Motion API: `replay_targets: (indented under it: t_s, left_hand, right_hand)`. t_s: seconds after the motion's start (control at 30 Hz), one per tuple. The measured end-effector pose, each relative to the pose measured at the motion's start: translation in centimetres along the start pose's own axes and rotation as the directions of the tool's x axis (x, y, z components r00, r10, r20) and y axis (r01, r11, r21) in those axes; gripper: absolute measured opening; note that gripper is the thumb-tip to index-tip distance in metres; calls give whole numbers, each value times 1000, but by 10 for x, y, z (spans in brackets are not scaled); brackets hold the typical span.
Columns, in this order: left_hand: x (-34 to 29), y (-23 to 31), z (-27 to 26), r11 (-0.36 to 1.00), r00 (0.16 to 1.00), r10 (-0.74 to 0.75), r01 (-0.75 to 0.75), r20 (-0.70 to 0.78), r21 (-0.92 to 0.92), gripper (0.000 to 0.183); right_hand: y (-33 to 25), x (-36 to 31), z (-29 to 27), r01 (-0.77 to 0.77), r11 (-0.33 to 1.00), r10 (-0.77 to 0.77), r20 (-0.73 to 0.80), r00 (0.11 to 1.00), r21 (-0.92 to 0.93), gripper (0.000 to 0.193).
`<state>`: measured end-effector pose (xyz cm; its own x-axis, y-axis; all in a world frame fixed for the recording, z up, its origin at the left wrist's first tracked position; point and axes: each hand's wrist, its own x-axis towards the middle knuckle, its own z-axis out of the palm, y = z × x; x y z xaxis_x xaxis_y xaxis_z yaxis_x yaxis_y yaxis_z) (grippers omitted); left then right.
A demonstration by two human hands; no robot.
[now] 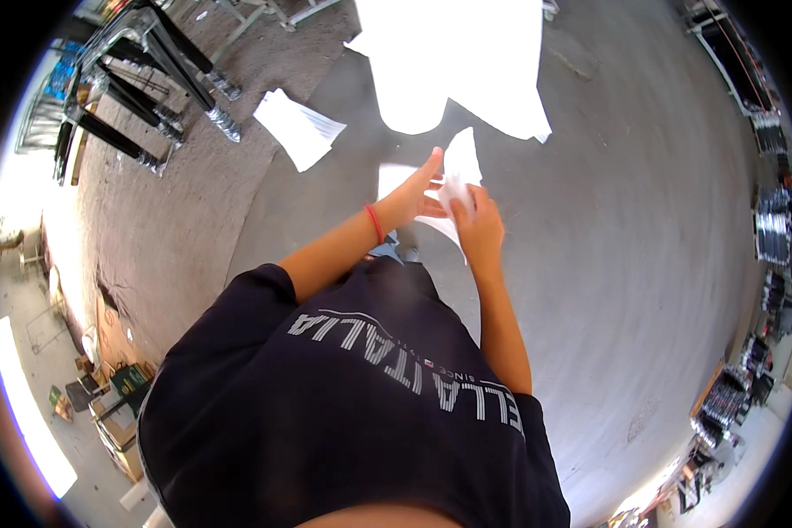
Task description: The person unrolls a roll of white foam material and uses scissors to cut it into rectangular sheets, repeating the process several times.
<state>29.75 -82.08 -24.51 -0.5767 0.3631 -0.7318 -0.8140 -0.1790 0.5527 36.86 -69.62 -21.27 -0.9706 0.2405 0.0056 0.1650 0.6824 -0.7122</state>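
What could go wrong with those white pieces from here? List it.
The thin white piece might slip or crease: the right hand appears to pinch it while the left hand is open.
The white sheet beneath could be dragged, lying close under the hands.
The white pile might slide if bumped; its edges look uneven.

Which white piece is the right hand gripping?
The narrow white piece pointing forward: the right hand grips it, while the white sheets at left and the large white pieces ahead lie untouched.

Black frames (183, 79) with wrapped feet (223, 125) and shiny bundles (773, 238) around a grey floor (625, 220) suggest a workshop.
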Motion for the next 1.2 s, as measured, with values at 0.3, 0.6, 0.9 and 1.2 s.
replay_targets:
  t_s: [0.3, 0.6, 0.9, 1.2]
  left_hand:
    - [46, -1, -147, 964, 975, -179, 201, 132, -175, 17]
    - [85, 81, -361, 890, 975, -189, 120, -117, -439, 23]
    - [170, 180, -540, 654, 946, -248, 5, -209, -756, 39]
    - [273, 247, -683, 825, 868, -168, -136, -468, -549, 14]
  right_hand:
    - [-43, 31, 64, 297, 933, -353, 345, 870, 205, 23]
    - [-51, 111, 162, -46, 995, -1, 453, 891, 94, 21]
    - [-114, 180, 275, -53, 993, 113, 679, 726, -109, 18]
    - [-174, 234, 339, 55, 993, 42, 726, 686, -108, 18]
